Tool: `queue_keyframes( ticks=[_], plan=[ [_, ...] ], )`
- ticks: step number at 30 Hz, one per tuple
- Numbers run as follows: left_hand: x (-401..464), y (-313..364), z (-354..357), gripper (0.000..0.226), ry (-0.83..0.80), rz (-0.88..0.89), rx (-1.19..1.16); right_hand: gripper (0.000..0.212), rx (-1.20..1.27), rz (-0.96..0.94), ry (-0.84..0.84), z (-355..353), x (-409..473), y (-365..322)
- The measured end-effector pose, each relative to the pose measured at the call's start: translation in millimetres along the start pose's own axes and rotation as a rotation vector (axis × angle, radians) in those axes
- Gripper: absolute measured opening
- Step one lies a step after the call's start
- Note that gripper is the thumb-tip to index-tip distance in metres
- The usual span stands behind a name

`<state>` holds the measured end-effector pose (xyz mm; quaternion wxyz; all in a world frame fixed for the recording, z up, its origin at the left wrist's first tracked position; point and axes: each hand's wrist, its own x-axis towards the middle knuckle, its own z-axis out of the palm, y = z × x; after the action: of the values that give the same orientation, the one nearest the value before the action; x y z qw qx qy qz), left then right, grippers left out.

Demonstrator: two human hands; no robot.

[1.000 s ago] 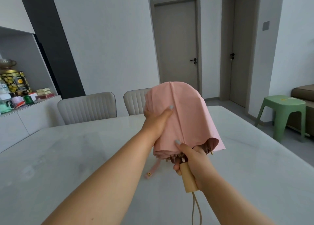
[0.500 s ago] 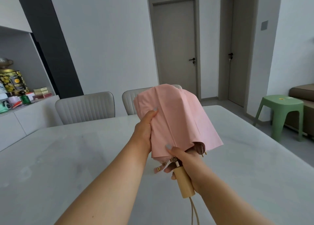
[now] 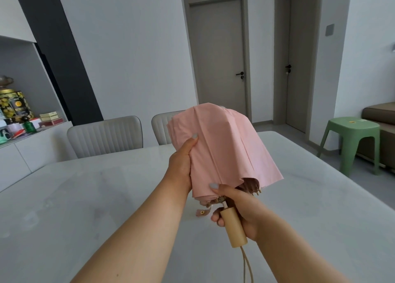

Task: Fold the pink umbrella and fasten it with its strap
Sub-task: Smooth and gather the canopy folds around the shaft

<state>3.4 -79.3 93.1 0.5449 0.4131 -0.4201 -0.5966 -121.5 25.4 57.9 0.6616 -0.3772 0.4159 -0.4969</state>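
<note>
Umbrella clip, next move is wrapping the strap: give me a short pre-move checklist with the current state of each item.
1. Right hand grips the wooden handle: ok.
2. Left hand holds the gathered side of the umbrella: ok.
3. Cloth gathered all round: not ok, right side flares loose.
4. Strap free, hanging below the cloth: ok.
5. Rib tips tucked in: not ok, some stick out.
6. Strap fastener undamaged: cannot tell.

I see the pink umbrella (image 3: 224,150) collapsed but loosely bunched, canopy tilted up and away, held above the desk (image 3: 85,197). Its pale wooden handle (image 3: 233,228) points toward me, a cord loop dangling. The strap (image 3: 202,212) hangs unfastened below the canopy's edge.
</note>
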Motion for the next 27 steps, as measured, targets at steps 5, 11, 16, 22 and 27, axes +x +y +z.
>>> queue_keyframes(
  ticks=[5, 11, 16, 22, 27],
  plan=[
    [-7.2, 0.9, -3.7, 0.053, -0.046, 0.001, 0.067, 0.023, -0.181, -0.092, -0.008, 0.6, -0.4, 2.5],
    [-12.3, 3.9, -11.6, 0.064, 0.035, 0.045, 0.222, 0.019, -0.317, -0.211, 0.051, 2.4, 2.8, 4.9],
    [-4.9, 25.8, -7.5, 0.101, 0.416, 0.366, 0.738, 0.027, -0.372, -0.191, 0.163, 0.4, 7.7, 6.4],
    [-6.3, 85.9, 23.8, 0.05, 0.346, 0.855, 0.91, 0.03, -0.465, -0.199, 0.215, -0.6, 10.7, 6.9],
    [-13.0, 121.0, 54.2, 0.06, 0.146, 0.639, 1.271, 0.025, -0.491, -0.193, 0.219, 3.0, 11.0, 8.9]
  ],
)
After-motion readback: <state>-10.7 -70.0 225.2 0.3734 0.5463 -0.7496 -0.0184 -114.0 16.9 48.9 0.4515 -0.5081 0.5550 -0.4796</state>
